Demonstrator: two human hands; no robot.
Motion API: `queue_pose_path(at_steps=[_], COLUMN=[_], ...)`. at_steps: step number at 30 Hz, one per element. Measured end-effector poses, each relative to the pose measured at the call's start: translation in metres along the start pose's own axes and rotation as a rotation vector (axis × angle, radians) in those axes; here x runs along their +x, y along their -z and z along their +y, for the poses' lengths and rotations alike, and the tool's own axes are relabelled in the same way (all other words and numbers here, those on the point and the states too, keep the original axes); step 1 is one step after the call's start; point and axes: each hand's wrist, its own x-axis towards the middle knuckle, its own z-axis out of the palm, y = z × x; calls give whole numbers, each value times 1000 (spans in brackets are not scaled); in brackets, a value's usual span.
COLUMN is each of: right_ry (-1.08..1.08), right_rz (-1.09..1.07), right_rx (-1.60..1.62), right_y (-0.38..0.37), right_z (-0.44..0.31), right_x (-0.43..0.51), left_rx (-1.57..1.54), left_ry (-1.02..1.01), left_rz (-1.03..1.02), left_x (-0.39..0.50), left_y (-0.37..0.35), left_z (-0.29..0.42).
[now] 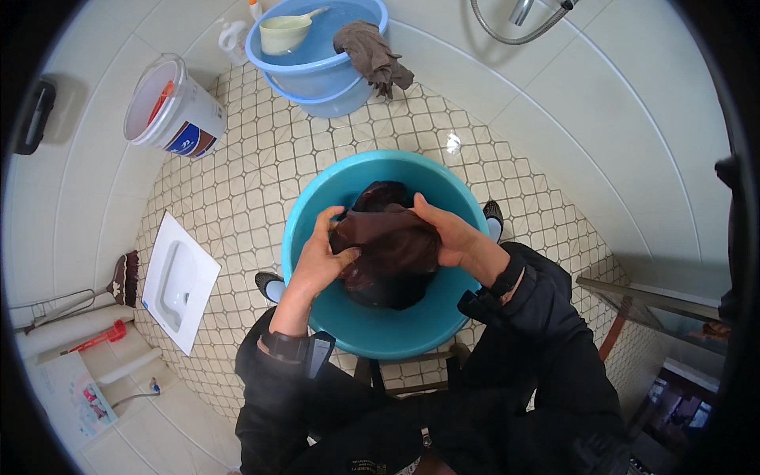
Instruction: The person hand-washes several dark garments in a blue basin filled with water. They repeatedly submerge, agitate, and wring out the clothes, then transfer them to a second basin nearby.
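A wet, dark maroon cloth (pixel 389 237) is stretched between my two hands over a large teal plastic basin (pixel 386 344). My left hand (pixel 320 255) grips its left side, thumb on top. On the right side, my right hand (pixel 454 234) holds the cloth with the thumb pointing up and the fingers largely hidden beneath. More dark fabric (pixel 383 193) lies in the basin behind and below the held part. The basin stands between my feet on or just in front of a dark stool frame, which is partly hidden.
Blue tubs (pixel 320 71) hold water, a pale dipper (pixel 284 35) and a draped grey-brown cloth (pixel 371 53). A white bucket (pixel 196 116) stands back left, near a white bottle (pixel 233 41). At left are a squat toilet (pixel 178 285) and a brush (pixel 124 279); a shower hose (pixel 516 40) hangs above.
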Motion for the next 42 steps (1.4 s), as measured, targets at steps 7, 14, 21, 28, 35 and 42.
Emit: queue_pose_path(at_steps=[7, 14, 21, 28, 35, 42], right_ry=[-116, 407, 596, 729, 419, 302], right_rz=[-60, 597, 283, 626, 676, 590], right_rx=[-446, -1858, -1622, -2113, -1734, -1891], right_y=[0, 5, -9, -2, 21, 24], right_z=[1, 16, 44, 55, 38, 4], right_x=[3, 13, 15, 16, 20, 7], left_rx=[148, -311, -222, 245, -235, -716], left_ry=[-508, 145, 214, 70, 125, 42], left_rz=[-110, -207, -87, -104, -362, -267], left_x=[1, -6, -5, -14, -15, -18], left_y=[-1, -2, -17, -30, -6, 34], left_z=[18, 15, 23, 34, 39, 20])
